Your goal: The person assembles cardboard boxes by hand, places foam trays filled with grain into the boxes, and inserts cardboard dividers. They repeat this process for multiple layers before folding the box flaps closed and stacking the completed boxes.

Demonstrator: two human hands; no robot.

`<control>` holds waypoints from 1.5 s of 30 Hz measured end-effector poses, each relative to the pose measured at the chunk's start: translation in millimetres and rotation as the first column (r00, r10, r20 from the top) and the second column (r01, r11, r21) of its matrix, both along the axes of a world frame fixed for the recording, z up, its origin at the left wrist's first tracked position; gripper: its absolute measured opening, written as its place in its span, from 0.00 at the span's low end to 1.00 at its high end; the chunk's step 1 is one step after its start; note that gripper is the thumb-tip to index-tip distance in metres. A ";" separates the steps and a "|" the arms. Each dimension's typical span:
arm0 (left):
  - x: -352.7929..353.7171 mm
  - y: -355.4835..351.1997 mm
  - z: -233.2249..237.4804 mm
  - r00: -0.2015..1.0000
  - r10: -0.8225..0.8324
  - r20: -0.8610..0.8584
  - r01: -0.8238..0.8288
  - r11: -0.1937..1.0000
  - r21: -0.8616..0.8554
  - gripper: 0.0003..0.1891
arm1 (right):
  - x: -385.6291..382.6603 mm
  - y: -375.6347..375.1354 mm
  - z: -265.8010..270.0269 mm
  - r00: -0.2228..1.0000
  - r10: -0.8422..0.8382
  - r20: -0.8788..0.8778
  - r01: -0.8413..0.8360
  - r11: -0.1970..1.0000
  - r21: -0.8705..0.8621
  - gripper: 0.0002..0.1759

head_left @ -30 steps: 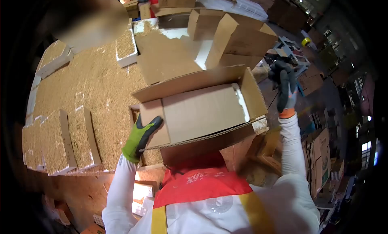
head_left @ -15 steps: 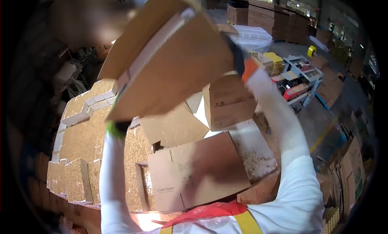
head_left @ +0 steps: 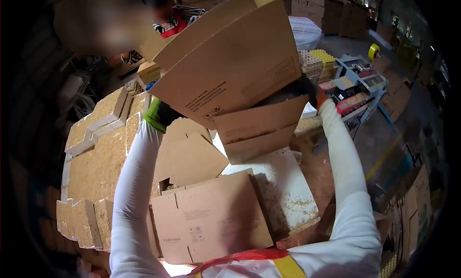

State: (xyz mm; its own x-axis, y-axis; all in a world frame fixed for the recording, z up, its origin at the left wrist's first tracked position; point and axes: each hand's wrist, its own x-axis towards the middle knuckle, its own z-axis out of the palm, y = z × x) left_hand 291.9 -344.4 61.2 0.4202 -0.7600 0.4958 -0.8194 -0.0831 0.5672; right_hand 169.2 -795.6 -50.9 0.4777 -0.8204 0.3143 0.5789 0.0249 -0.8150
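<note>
Open cardboard carton (head_left: 235, 61) raised at twelve o'clock.
The left hand (head_left: 162, 116) pinches its eight-o'clock corner; the right hand (head_left: 311, 88), shadowed at its four o'clock, has a grip that cannot be told. A printed carton (head_left: 211, 220) lies at six o'clock.

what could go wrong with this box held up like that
The raised box might slip or tip: the left hand and right hand are at its lower edges, and it tilts between them.
Lowered here, it could knock the box standing below, which overlaps it in this view.
It might also bump the person across the table, since its far side points roughly that way, though the gap is hard to judge.
</note>
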 end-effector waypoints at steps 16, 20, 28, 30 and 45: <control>-10.3 -56.5 -96.8 0.355 -0.007 -0.935 -0.175 0.982 -0.074 0.50 | -17.2 24.2 -57.6 0.982 0.187 0.004 -0.187 0.982 0.012 0.39; -46.8 38.2 -142.3 0.380 0.185 -0.906 -0.359 0.933 0.040 0.38 | -79.9 33.0 -81.0 0.949 0.078 -0.305 -0.003 0.971 0.241 0.37; -286.2 402.0 -299.3 0.430 0.747 -0.506 -0.664 0.642 0.383 0.41 | -308.1 322.2 -221.3 0.360 -0.075 -0.930 -0.641 0.704 -0.305 0.44; -330.8 378.9 -260.2 0.429 0.740 -0.518 -0.521 0.671 0.528 0.58 | -312.6 387.6 -183.6 0.264 -0.439 -0.859 -0.665 0.562 -0.492 0.50; -154.5 374.4 28.5 0.646 0.601 -0.471 0.082 0.559 0.825 0.24 | -180.4 467.3 116.5 0.858 -0.110 -0.502 -0.514 -0.209 -0.832 0.24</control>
